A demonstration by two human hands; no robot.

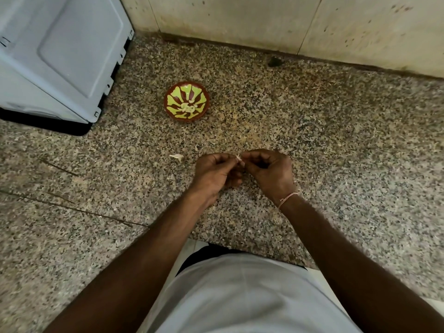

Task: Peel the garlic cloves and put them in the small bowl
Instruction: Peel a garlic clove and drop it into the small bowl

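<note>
A small red bowl (186,87) with a yellow-green pattern stands on the speckled granite counter, beyond my hands and to their left. A few pale peeled garlic cloves (188,107) lie in it. My left hand (215,175) and my right hand (269,171) meet over the counter's middle, fingers curled, and both pinch a small garlic clove (238,158), of which only a pale tip shows between the fingertips. A pale piece of garlic or its skin (177,156) lies on the counter just left of my left hand.
A grey appliance (60,56) stands at the back left on the granite counter (336,140). A stained tiled wall (288,25) runs along the back. The counter's front edge (240,246) is close to my body.
</note>
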